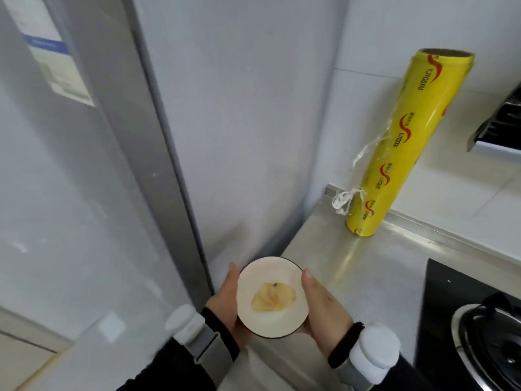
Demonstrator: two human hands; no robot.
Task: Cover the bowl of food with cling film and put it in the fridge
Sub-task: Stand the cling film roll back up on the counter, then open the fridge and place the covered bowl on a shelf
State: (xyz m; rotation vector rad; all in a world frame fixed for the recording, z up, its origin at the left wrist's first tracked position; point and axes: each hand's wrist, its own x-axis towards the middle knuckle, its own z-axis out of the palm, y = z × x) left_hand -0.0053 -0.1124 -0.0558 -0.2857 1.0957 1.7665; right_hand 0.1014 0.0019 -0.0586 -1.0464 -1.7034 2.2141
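Two hands carry the small round white bowl with a dark rim [272, 296], one each side: left hand [227, 303] cupped on its left wall w/ fingers up along the rim, right hand [321, 301] cupped on its right wall, thumb tip at the rim. Both grasping the bowl, neither released. Bowl is held level, in the air, just off the near-left corner of the steel desk [380, 266] and near the tall grey fridge [70, 179], whose door looks closed. Inside the bowl: one pale yellow lump of food [273, 300], roughly centred. Can't tell if film is already stretched over the rim; no wrinkles or glare show, surface is blurry.

Tall yellow roll of cling film w/ red print [406, 142] stands upright but tilted at the back of the desk, leaning on the white wall; a loose clear tail hangs off its left side. Black gas hob [479, 320] sits on the desk to the right, well apart from the bowl.

Step, as I judge it: bowl being moved toward the fridge, i.e. late stage, if covered. Next move needs one hand freed to pull the door, so the other must take the bowl alone from beneath, kept level. If uncovered, bowl goes on the desk near the roll first.
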